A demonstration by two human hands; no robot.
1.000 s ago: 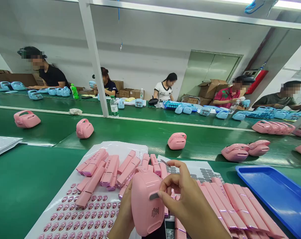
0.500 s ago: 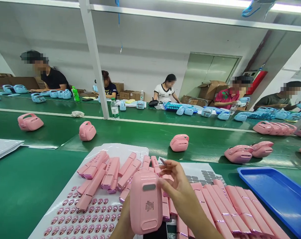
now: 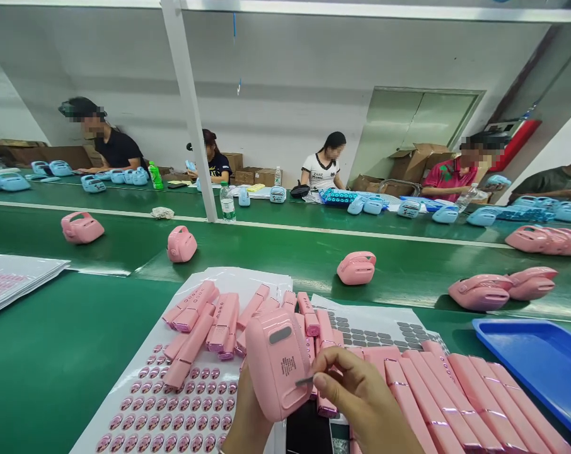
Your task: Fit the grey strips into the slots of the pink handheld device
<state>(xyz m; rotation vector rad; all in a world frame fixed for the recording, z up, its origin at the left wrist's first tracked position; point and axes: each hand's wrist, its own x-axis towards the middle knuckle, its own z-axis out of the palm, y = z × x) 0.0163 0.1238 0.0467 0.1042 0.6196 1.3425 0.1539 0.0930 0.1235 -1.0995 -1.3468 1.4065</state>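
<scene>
My left hand (image 3: 248, 403) grips a pink plastic speaker-like case (image 3: 271, 372) from behind its left side. The back of the case faces me, tilted a little, with small dark print and a grey oval patch filling the upper recess. The lower oval recess is bare pink. Between thumb and forefinger, my right hand (image 3: 361, 397) pinches a small grey sticker (image 3: 304, 381), seen nearly edge-on at the upper rim of that lower recess. Whether it touches the case I cannot tell. Beyond my hands lies a sheet of grey oval stickers (image 3: 361, 331).
Pink bar-shaped parts (image 3: 441, 397) lie in rows on the right, others in a pile (image 3: 191, 328) on a sheet of round stickers (image 3: 172, 403). A blue tray (image 3: 526, 353) is at far right. Several pink cases (image 3: 356, 268) stand on the green belt; people sit beyond it.
My right hand has brought the grey sticker down from above the case to its lower recess. The case has tilted leftward at the top. The view has shifted slightly.
</scene>
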